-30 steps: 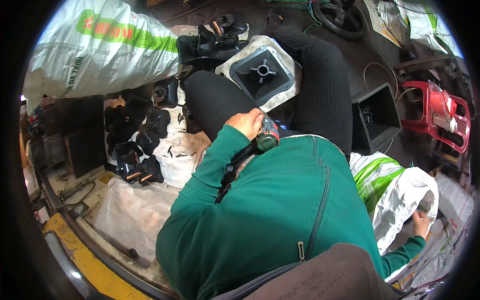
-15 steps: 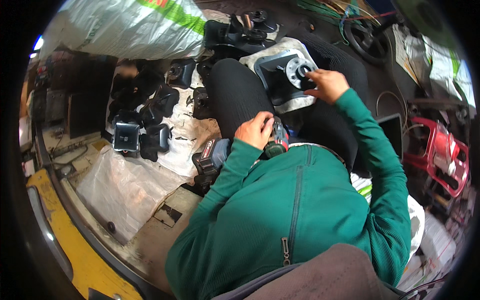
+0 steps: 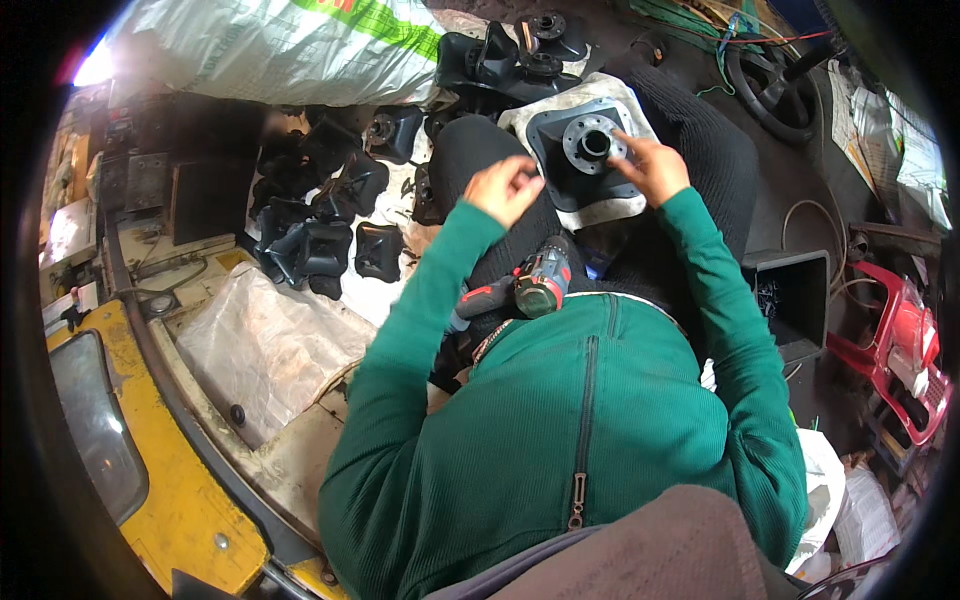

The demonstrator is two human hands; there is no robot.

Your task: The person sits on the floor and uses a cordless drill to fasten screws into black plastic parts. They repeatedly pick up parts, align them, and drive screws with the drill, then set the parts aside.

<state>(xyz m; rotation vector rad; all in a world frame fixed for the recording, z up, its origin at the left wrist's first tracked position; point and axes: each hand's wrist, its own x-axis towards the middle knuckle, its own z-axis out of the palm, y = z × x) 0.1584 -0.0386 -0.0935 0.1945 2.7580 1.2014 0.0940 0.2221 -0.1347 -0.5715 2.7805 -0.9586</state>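
Note:
A black square-based housing (image 3: 556,180) lies on a pale cloth (image 3: 600,212) across my lap. On top of it sits a round grey metal flange (image 3: 575,150) with holes round its rim and a dark raised collar in the middle. My right hand (image 3: 655,170) is at the flange's right edge, its bent fingertips gripping the rim. To the left of the housing, my left hand (image 3: 507,190) hovers over my thigh, fingers loosely bent and seemingly holding nothing. A red and grey cordless drill (image 3: 543,282) rests in my lap, touched by neither hand.
Several black housings (image 3: 325,248) lie on white sheeting to the left, and more (image 3: 500,60) sit beyond my knees. A large white sack (image 3: 270,50) stands at the far left. On the right are a dark bin (image 3: 790,300) and a red plastic stool (image 3: 890,350).
My left hand has let go of the drill and moved up beside the housing. The drill now lies loose in my lap. My right hand has shifted from the flange's centre to its right edge.

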